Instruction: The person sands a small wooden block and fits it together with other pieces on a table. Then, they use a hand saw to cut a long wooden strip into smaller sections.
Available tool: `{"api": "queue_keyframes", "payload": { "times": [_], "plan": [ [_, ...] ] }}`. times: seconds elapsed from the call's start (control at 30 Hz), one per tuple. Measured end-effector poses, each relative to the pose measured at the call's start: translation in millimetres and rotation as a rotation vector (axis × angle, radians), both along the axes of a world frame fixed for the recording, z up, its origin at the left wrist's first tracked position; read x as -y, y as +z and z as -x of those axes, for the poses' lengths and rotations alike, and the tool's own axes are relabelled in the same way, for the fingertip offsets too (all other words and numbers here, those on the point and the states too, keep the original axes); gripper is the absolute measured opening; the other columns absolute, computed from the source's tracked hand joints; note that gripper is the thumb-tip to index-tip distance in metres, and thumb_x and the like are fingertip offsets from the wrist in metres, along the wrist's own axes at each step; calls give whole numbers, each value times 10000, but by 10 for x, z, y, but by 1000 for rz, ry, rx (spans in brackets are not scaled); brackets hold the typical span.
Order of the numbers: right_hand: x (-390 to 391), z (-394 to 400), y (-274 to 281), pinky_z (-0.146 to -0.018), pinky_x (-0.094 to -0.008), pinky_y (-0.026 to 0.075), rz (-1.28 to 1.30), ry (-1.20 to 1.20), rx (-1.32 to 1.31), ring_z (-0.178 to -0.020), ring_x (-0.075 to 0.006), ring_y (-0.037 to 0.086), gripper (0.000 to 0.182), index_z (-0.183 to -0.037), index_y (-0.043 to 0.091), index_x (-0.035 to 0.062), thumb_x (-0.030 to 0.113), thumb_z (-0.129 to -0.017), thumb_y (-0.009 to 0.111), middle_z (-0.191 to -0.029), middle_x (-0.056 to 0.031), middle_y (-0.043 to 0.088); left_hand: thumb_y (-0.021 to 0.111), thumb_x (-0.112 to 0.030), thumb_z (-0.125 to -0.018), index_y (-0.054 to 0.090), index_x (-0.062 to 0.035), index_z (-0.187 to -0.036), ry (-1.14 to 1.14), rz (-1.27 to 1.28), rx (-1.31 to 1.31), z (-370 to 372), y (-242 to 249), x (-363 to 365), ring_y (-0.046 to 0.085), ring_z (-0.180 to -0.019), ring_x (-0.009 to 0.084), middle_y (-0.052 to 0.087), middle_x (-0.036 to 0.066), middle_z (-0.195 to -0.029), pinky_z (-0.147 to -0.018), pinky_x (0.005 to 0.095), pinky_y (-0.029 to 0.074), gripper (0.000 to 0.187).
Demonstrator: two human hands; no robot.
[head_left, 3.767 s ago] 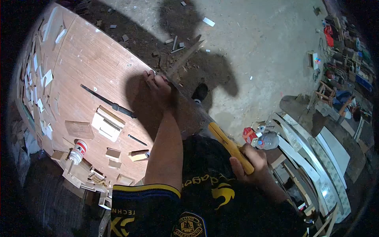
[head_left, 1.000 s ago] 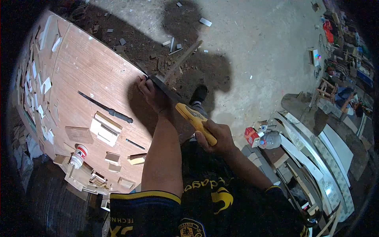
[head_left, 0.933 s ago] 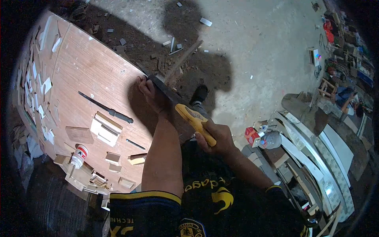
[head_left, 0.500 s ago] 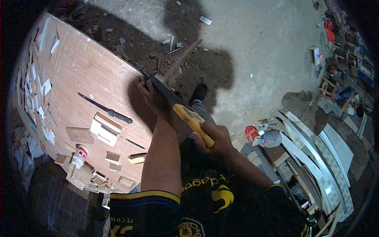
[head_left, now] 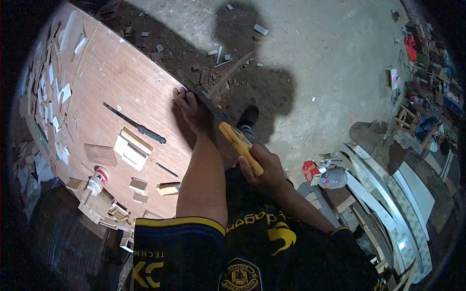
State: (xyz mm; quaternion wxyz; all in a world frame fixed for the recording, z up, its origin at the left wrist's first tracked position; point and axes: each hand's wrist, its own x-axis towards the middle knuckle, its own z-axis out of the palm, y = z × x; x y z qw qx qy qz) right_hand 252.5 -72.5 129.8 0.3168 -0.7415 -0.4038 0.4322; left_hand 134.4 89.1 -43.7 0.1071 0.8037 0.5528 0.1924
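Handsaw (head_left: 221,121), yellow-handled: right hand (head_left: 262,167) gripped its handle, blade at desk (head_left: 111,82) edge; left hand (head_left: 191,109) pressed flat beside blade, holding nothing.

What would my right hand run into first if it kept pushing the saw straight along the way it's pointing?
Probably the left hand. The right hand grips the yellow saw handle, and the blade runs up-left along the board's edge, right beside those fingers. Depth is unclear.
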Motion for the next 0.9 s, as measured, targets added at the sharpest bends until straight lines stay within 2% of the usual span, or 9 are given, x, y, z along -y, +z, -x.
{"api": "queue_keyframes", "payload": {
  "times": [0.07,0.17,0.23,0.27,0.33,0.5,0.6,0.8,0.9],
  "plan": [
    [41,28,-9,-524,-337,476,-4,-1,12,-577,-240,627,231,-934,518,13,205,-916,645,-687,-140,558,615,-150,-893,497,39,-1065,14,58,3,-25,17,-2,435,-1277,406,357,247,-1383,-1086,479,390,282],
    [71,86,-11,-528,-336,466,-16,-52,-13,-573,-240,613,217,-935,526,13,199,-917,637,-686,-136,558,599,-136,-908,492,36,-1064,-7,-103,224,4,-266,-38,444,-1267,418,355,257,-1392,-1085,487,388,255],
    [180,93,34,-529,-337,456,-24,-113,-86,-575,-239,603,199,-938,536,16,191,-919,629,-679,-131,557,613,-147,-907,505,41,-1033,230,215,510,-24,-263,10,429,-1281,434,372,264,-1376,-1083,507,387,251],
    [216,114,55,-529,-337,456,-13,-117,-80,-575,-239,603,199,-938,536,16,191,-919,629,-679,-131,557,613,-147,-907,505,41,-1033,229,228,513,-2,-269,61,429,-1281,434,372,264,-1376,-1083,507,387,251],
    [182,131,28,-517,-338,452,-32,-68,-15,-559,-237,601,199,-909,537,23,199,-922,631,-672,-134,563,585,-167,-920,532,37,-1006,7,-127,184,25,-285,-2,408,-1304,439,421,274,-1345,-1094,522,361,228],
    [104,149,132,-500,-334,451,-29,-133,-52,-536,-233,596,222,-863,522,33,212,-925,639,-665,-142,569,532,-151,-900,558,12,-975,65,17,217,44,-185,21,347,-1378,412,493,268,-1309,-1110,564,306,182],
    [95,137,113,-497,-339,454,-43,-139,-31,-537,-232,601,238,-856,515,35,223,-925,643,-661,-144,566,527,-174,-891,571,-6,-979,23,-130,40,26,-191,24,359,-1385,394,523,222,-1325,-1115,577,286,195],
    [97,151,45,-503,-353,462,-82,-104,56,-552,-254,618,252,-868,516,41,248,-922,649,-658,-145,560,458,-306,-943,604,-52,-1038,192,19,-111,-104,12,129,416,-1356,395,574,141,-1349,-1111,590,270,309],
    [94,133,-1,-505,-360,466,-109,-81,73,-555,-269,621,253,-879,518,47,255,-916,656,-658,-144,559,436,-295,-935,612,-60,-1097,278,97,-13,-158,65,98,407,-1363,394,569,108,-1372,-1127,592,233,335]
  ]
}}
